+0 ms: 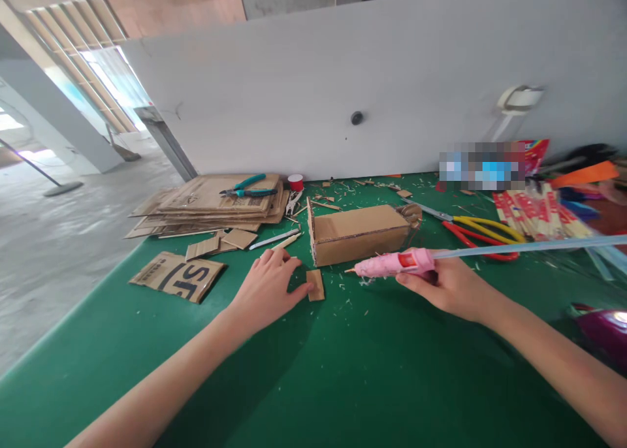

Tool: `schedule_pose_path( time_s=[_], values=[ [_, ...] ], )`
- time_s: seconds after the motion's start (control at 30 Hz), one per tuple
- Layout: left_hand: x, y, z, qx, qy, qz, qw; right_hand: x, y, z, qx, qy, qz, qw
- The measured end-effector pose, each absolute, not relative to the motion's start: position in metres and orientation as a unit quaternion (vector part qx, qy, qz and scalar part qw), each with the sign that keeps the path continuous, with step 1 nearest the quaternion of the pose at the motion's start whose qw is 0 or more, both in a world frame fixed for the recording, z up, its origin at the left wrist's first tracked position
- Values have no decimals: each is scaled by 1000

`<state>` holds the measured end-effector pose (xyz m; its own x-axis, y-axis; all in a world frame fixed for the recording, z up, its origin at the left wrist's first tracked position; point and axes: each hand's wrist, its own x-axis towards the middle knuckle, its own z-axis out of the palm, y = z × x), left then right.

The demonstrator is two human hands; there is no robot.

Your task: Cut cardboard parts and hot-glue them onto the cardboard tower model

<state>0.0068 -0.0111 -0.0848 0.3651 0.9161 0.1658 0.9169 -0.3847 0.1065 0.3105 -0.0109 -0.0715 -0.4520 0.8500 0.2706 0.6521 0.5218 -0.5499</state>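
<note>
My right hand [453, 286] is wrapped round a pink hot glue gun [386, 265] with a long clear glue stick [529, 245] running out of its back. The nozzle points left, in front of a cardboard box [362, 234]. My left hand [269, 281] rests on the green table with fingers apart. Its thumb touches, or nearly touches, the left edge of a small cardboard rectangle [317, 286]. Just beyond its fingers lies a pale pointed stick [287, 241], beside a whitish pen-like stick [274, 238].
Stacked cardboard sheets [210, 196] at the back left carry teal-handled pliers [249, 188]. A printed cardboard piece [177, 275] lies left. Scissors [482, 232] with red and yellow handles lie right, near packaged sticks [533, 209] and a purple object [600, 330]. A white panel [294, 102] stands behind.
</note>
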Motion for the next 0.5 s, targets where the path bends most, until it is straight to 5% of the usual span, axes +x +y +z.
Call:
schedule_pose_path(
  time_s=[0.37, 0.5],
  values=[
    [10, -14, -78, -779, -529, -246, -231, 314, -4, -80, -495, -843, 145, 153],
    [9, -17, -53, -761, -514, -344, -198, 316, -8, -71, -502, -846, 134, 121]
  ],
)
